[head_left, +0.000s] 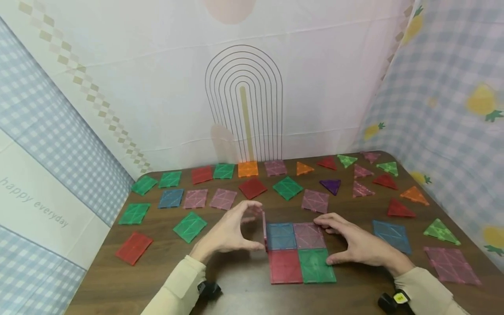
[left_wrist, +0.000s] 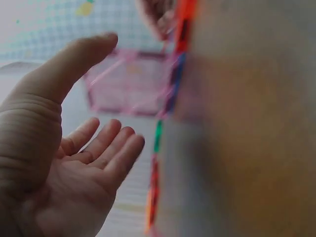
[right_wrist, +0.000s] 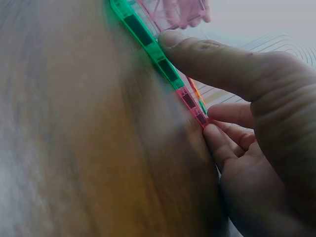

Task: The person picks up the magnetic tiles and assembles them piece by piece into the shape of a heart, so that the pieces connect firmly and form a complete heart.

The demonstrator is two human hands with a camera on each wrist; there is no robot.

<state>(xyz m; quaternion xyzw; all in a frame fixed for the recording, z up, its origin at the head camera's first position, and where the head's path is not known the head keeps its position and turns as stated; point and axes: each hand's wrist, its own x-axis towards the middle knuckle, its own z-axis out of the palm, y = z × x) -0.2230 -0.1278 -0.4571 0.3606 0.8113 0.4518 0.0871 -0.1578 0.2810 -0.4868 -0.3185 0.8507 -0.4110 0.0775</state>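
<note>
pink upright tile (head_left: 264, 228) stands by the spread left hand (head_left: 232, 228), contact hard to tell; right hand (head_left: 360, 243), loosely splayed, touches the green tile (head_left: 316, 267).

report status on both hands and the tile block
Left hand beside upright pink tile. Right hand touching flat four-tile block, right side. Loose blue tile near right hand.

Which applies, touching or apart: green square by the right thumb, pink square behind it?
Touching: the right wrist view shows the green square abutting the pink square.
</note>
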